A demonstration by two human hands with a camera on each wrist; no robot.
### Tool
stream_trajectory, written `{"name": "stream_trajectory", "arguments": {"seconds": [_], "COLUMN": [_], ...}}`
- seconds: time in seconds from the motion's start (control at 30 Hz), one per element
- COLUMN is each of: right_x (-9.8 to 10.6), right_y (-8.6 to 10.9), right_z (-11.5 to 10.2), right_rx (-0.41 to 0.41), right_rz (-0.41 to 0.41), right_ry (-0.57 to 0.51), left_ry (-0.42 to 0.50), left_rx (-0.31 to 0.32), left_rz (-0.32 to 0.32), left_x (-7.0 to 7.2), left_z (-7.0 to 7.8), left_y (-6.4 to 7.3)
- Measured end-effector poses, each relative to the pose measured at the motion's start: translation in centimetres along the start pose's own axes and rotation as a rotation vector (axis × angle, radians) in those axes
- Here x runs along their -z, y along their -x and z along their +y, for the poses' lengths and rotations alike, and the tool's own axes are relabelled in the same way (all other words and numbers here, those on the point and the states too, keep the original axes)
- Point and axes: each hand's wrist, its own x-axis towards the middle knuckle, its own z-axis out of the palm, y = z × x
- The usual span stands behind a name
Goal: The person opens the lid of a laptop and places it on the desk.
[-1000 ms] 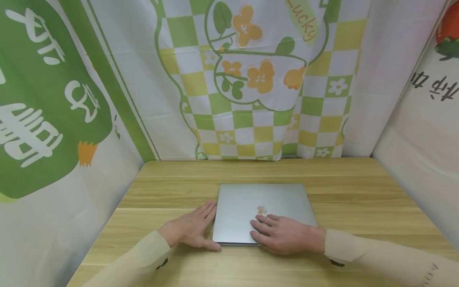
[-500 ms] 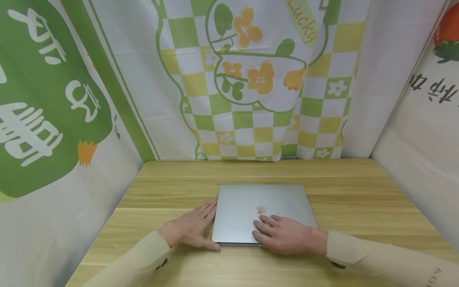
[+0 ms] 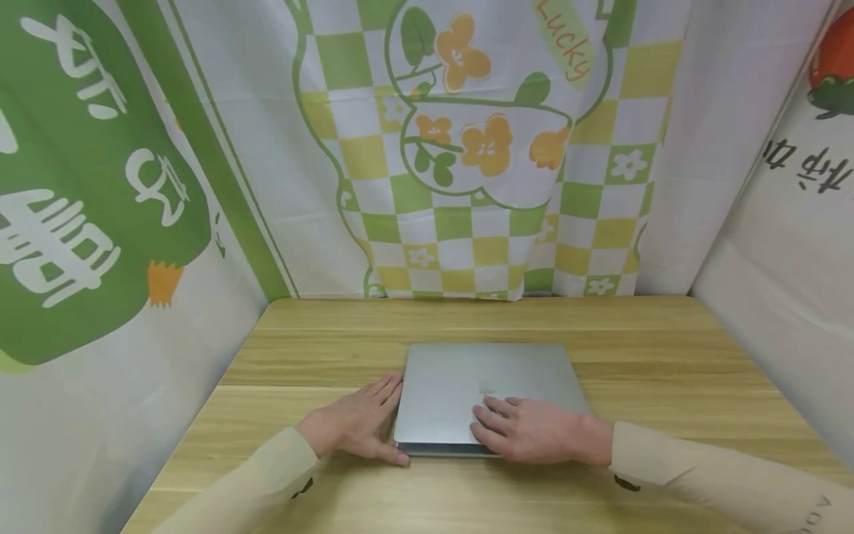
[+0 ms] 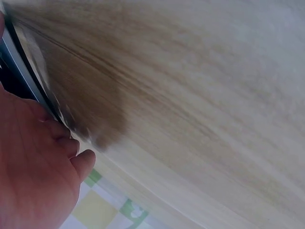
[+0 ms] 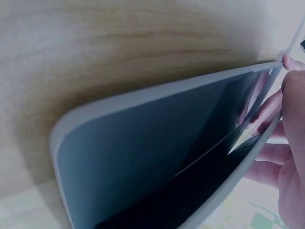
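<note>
A silver laptop [image 3: 447, 393] lies on the wooden table, its lid raised a little at the near side so that a dark gap shows. My right hand [image 3: 534, 430] holds the lid near its front edge, fingers spread over the top and thumb at the edge. From the right wrist view, the lid and base stand slightly apart, with that hand [image 5: 295, 176] at the lid's edge. My left hand [image 3: 356, 426] rests along the laptop's left side, fingers straight and thumb by the near corner. The left wrist view has this hand [image 4: 38, 167] beside the laptop's edge [image 4: 28, 71].
The wooden table [image 3: 320, 334] reaches back to a checked green and white curtain [image 3: 447, 222]. Printed cloth walls stand at the left [image 3: 200, 334] and right [image 3: 767, 259]. Pale sleeves cover both forearms.
The lid's near edge has risen off the base, widening a dark gap. My right hand has gone up with it and slightly right. My left hand stays in place.
</note>
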Motion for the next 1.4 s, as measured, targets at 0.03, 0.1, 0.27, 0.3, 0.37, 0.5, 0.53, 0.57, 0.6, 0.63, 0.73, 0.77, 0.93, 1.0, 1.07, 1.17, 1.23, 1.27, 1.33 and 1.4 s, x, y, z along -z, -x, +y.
{"name": "stream_trajectory", "arguments": {"seconds": [0.03, 0.1, 0.27, 0.3, 0.37, 0.5, 0.53, 0.57, 0.6, 0.63, 0.73, 0.77, 0.93, 1.0, 1.07, 1.17, 1.23, 1.27, 1.33, 1.4], "right_x": [0.1, 0.4, 1.0, 1.1, 1.3, 1.4, 1.3, 1.3, 1.3, 1.4, 1.6, 1.7, 1.7, 1.7, 1.7, 1.7, 1.8, 1.8, 1.9, 2.0], "right_y": [0.0, 0.1, 0.2, 0.2, 0.2, 0.3, 0.3, 0.3, 0.3, 0.3, 0.3, 0.3, -0.1, -0.2, -0.3, -0.4, -0.5, -0.5, -0.6, -0.6], "right_z": [0.0, 0.2, 0.3, 0.3, 0.3, 0.4, 0.5, 0.6, 0.7, 0.8, 1.2, 1.3, 2.1, 2.3, 2.6, 2.9, 3.2, 3.3, 3.5, 3.7], "right_rx": [0.002, 0.005, 0.006, 0.004, 0.001, -0.009, -0.013, -0.017, -0.021, -0.025, -0.034, -0.034, -0.021, -0.008, 0.007, 0.012, 0.008, 0.005, -0.001, -0.011], "right_rz": [-0.005, -0.011, -0.033, -0.037, -0.041, -0.029, -0.021, -0.014, -0.004, 0.005, 0.032, 0.04, 0.122, 0.16, 0.188, 0.22, 0.24, 0.252, 0.274, 0.3], "right_ry": [0.002, 0.009, 0.033, 0.034, 0.032, 0.027, 0.022, 0.018, 0.015, 0.006, -0.031, -0.044, -0.071, -0.062, -0.049, -0.072, -0.09, -0.098, -0.107, -0.125], "left_ry": [-0.004, -0.011, -0.008, -0.007, -0.007, -0.006, -0.004, -0.002, 0.0, 0.004, 0.004, 0.005, 0.012, 0.018, 0.018, 0.014, 0.01, 0.009, 0.013, 0.019], "left_rx": [-0.001, -0.004, -0.001, 0.001, 0.003, -0.004, -0.007, -0.011, -0.015, -0.02, -0.026, -0.027, -0.027, -0.026, -0.024, -0.03, -0.035, -0.035, -0.038, -0.037], "left_rz": [0.0, -0.002, -0.007, -0.008, -0.007, 0.004, 0.008, 0.012, 0.014, 0.018, 0.02, 0.019, 0.017, 0.02, 0.022, 0.023, 0.025, 0.026, 0.029, 0.03], "left_x": [0.0, 0.1, 0.2, 0.2, 0.3, 0.4, 0.4, 0.4, 0.5, 0.5, 0.6, 0.6, 0.6, 0.7, 0.7, 0.9, 0.9, 0.9, 0.9, 0.9], "left_z": [0.0, 0.1, 0.2, 0.2, 0.2, 0.2, 0.2, 0.2, 0.2, 0.2, 0.1, 0.1, 0.0, 0.0, 0.0, 0.0, 0.0, 0.1, 0.1, 0.1], "left_y": [0.0, 0.0, -0.1, -0.1, 0.0, 0.0, 0.0, 0.0, -0.1, -0.1, -0.2, -0.2, -0.2, -0.2, -0.2, -0.2, -0.3, -0.3, -0.3, -0.2]}}
